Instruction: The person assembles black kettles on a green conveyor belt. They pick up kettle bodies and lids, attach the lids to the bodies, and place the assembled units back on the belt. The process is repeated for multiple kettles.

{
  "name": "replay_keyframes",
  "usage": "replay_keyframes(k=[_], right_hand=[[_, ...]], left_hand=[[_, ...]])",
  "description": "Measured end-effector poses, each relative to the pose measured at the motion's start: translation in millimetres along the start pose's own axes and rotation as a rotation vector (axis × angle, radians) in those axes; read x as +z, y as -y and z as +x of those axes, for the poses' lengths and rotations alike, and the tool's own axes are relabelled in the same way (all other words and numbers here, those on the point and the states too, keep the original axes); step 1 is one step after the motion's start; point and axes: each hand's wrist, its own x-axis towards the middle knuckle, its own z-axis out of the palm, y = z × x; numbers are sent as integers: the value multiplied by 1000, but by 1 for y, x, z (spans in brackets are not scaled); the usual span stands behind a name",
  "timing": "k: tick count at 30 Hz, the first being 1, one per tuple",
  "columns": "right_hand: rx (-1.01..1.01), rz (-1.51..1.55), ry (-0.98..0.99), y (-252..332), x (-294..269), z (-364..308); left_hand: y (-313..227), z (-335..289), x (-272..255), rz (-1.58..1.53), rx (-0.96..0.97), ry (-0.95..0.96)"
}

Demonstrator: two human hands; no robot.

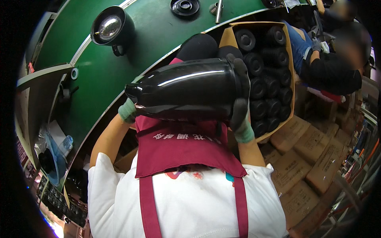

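A glossy black jug body (186, 89), shaped like a vacuum flask, lies sideways in front of my chest. Its spout points left and its wide end right. My right hand (240, 95), in a dark-palmed glove with a green cuff, wraps round the wide end. At the spout end is my left hand (127, 111); its green cuff shows, while most of its fingers are hidden by the jug. On the green table, another black jug (112, 26) with a shiny silvery interior stands beyond, its small handle toward me.
An open cardboard box (293, 75) of black cylindrical parts stands to the right. Closed cartons (291, 166) lie behind it. A round black part (185, 6) and a metal rod (219, 12) rest on the green table (154, 35). A co-worker (331, 71) sits at far right.
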Motion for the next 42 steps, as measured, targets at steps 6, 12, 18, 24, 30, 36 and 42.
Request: replay_keyframes(k=[6, 12, 18, 24, 30, 36, 42], right_hand=[[273, 308, -37, -17, -9, 5], [254, 381, 100, 0, -30, 9], [53, 349, -18, 4, -3, -2], [-82, 48, -55, -50, -14, -40], [-122, -193, -64, -75, -24, -42], [-242, -291, -13, -56, -38, -29], [167, 240, -67, 24, -15, 10]], left_hand=[[-132, -24, 118, 947, 497, 202], [-64, -5, 58, 423, 197, 106], [-22, -19, 28, 225, 97, 389], [-43, -5, 36, -166, -90, 458], [-41, 5, 29, 116, 45, 298], [-61, 9, 54, 508, 313, 181], [-34, -12, 53, 281, 171, 240]])
